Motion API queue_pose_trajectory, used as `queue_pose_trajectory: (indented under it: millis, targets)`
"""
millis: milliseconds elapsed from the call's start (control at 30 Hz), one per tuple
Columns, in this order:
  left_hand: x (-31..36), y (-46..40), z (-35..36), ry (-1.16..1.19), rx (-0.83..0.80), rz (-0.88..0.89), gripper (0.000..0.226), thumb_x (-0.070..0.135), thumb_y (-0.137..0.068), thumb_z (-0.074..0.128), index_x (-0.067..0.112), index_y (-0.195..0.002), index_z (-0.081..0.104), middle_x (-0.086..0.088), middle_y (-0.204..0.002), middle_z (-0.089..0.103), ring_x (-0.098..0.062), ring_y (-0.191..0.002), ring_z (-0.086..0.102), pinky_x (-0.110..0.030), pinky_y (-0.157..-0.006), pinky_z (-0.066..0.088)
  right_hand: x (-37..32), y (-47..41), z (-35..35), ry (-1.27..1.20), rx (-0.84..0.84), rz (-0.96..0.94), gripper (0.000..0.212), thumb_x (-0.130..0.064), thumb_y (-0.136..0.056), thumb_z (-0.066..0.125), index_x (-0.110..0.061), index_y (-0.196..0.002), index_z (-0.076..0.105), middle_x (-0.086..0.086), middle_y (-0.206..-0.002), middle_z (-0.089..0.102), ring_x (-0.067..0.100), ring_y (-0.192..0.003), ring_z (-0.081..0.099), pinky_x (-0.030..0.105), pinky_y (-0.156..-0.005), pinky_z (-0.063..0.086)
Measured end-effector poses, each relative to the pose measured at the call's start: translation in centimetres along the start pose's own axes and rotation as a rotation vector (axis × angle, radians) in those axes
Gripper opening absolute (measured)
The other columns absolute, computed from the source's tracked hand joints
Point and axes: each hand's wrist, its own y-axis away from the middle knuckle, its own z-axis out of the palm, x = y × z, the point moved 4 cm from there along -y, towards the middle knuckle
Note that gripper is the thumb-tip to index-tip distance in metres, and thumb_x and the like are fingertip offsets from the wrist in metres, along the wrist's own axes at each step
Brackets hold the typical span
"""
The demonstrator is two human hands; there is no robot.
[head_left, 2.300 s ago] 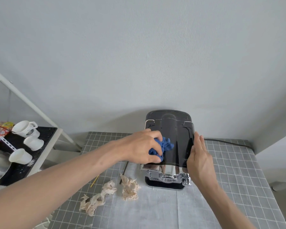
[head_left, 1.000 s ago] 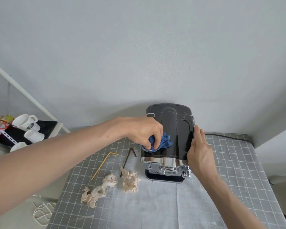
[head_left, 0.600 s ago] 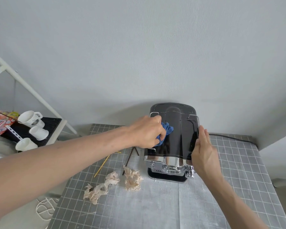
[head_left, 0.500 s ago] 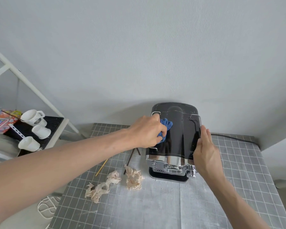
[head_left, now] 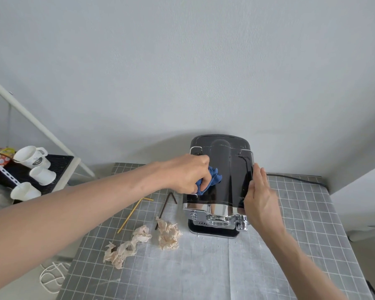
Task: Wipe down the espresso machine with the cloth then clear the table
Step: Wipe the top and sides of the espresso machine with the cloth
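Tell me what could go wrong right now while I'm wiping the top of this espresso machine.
The left hand rubs the blue cloth on the espresso machine near the thin wire rail; the cloth could snag there. The right hand only lies flat against the side, so a hard push might slide the machine. The left forearm passes over the two straws and crumpled tissues; pulling back low could sweep them off the table.

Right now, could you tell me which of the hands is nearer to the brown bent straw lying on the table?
Left. The left hand hovers just above the brown bent straw; the right hand rests across the espresso machine.
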Motion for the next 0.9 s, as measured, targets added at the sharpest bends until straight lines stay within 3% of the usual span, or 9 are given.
queue_pose_trajectory:
  millis: [67, 167, 267, 333, 400, 467, 567, 700, 900]
  targets:
    - [-0.1, 0.4, 0.3, 0.022, 0.08, -0.07, 0.015, 0.021, -0.09, 0.074, 0.032, -0.099, 0.075, 0.004, -0.116, 0.047, -0.013, -0.075, 0.049, -0.028, -0.062, 0.036, 0.0, 0.0, 0.0, -0.006, -0.018, -0.013, 0.055, -0.014, -0.106, 0.025, -0.027, -0.159, 0.018, 0.008, -0.166, 0.026, 0.051, -0.126, 0.056, 0.051, -0.093, 0.056]
    - [0.0, 0.3, 0.6, 0.025, 0.185, -0.136, 0.015, 0.022, -0.09, 0.072, 0.033, -0.101, 0.073, 0.0, -0.118, 0.049, -0.019, -0.08, 0.058, -0.033, -0.068, 0.046, -0.2, 0.0, -0.1, -0.006, -0.015, -0.015, 0.056, -0.012, -0.105, 0.025, -0.025, -0.159, 0.019, 0.01, -0.165, 0.029, 0.049, -0.131, 0.053, 0.053, -0.094, 0.055]
    - [-0.5, -0.7, 0.8, 0.005, 0.296, -0.214, 0.018, 0.021, -0.093, 0.068, 0.028, -0.109, 0.072, -0.007, -0.121, 0.052, -0.024, -0.086, 0.062, -0.038, -0.075, 0.054, -0.3, 0.0, -0.4, 0.003, -0.008, 0.007, 0.056, -0.008, -0.105, 0.027, -0.019, -0.16, 0.021, 0.015, -0.16, 0.038, 0.046, -0.136, 0.048, 0.041, -0.091, 0.051]
    - [-0.9, -1.7, 0.8, -0.01, 0.362, -0.248, 0.033, 0.02, -0.096, 0.066, 0.027, -0.127, 0.066, -0.011, -0.124, 0.053, -0.029, -0.095, 0.063, -0.039, -0.078, 0.053, -0.3, 0.0, -0.4, -0.002, -0.017, 0.015, 0.055, -0.009, -0.106, 0.028, -0.021, -0.16, 0.022, 0.015, -0.159, 0.038, 0.051, -0.127, 0.053, 0.035, -0.083, 0.047]
    - [-1.4, -2.2, 0.5, 0.071, 0.384, -0.24, 0.061, 0.019, -0.094, 0.068, 0.028, -0.151, 0.046, -0.011, -0.13, 0.056, -0.033, -0.108, 0.062, -0.04, -0.087, 0.052, -0.3, 0.0, -0.4, -0.003, -0.034, 0.01, 0.055, -0.011, -0.106, 0.026, -0.026, -0.159, 0.021, 0.012, -0.163, 0.032, 0.053, -0.126, 0.054, 0.041, -0.086, 0.054]
    - [-2.1, -2.0, 0.1, 0.215, 0.358, -0.22, 0.077, 0.02, -0.09, 0.074, 0.026, -0.156, 0.037, -0.006, -0.137, 0.059, -0.03, -0.119, 0.06, -0.035, -0.094, 0.048, -0.4, -0.1, -0.4, 0.01, -0.04, -0.003, 0.055, -0.012, -0.106, 0.025, -0.027, -0.159, 0.02, 0.012, -0.165, 0.027, 0.054, -0.126, 0.054, 0.048, -0.091, 0.055]
    - [-1.2, -0.7, 1.0, 0.344, 0.227, -0.063, 0.062, 0.032, -0.085, 0.08, 0.03, -0.143, 0.058, 0.007, -0.127, 0.06, -0.018, -0.113, 0.059, -0.036, -0.095, 0.049, -0.5, -0.1, -0.6, 0.018, -0.023, -0.01, 0.055, -0.009, -0.106, 0.026, -0.022, -0.16, 0.021, 0.014, -0.165, 0.027, 0.054, -0.128, 0.051, 0.047, -0.096, 0.048]
    - [1.4, 0.5, 3.1, 0.319, 0.182, 0.165, 0.048, 0.04, -0.091, 0.077, 0.038, -0.137, 0.064, 0.023, -0.128, 0.053, -0.006, -0.107, 0.047, -0.027, -0.097, 0.042, -0.5, -0.1, -0.5, 0.018, -0.006, -0.025, 0.056, -0.006, -0.107, 0.028, -0.019, -0.161, 0.021, 0.016, -0.164, 0.03, 0.052, -0.129, 0.05, 0.037, -0.089, 0.047]
    - [-0.4, -3.4, 1.6, 0.137, 0.344, 0.08, 0.04, 0.036, -0.102, 0.062, 0.032, -0.141, 0.06, 0.01, -0.131, 0.051, -0.019, -0.112, 0.047, -0.038, -0.098, 0.045, -0.2, -0.2, -0.3, -0.017, -0.007, -0.026, 0.058, -0.003, -0.105, 0.029, -0.018, -0.161, 0.021, 0.016, -0.161, 0.036, 0.051, -0.129, 0.051, 0.031, -0.085, 0.041]
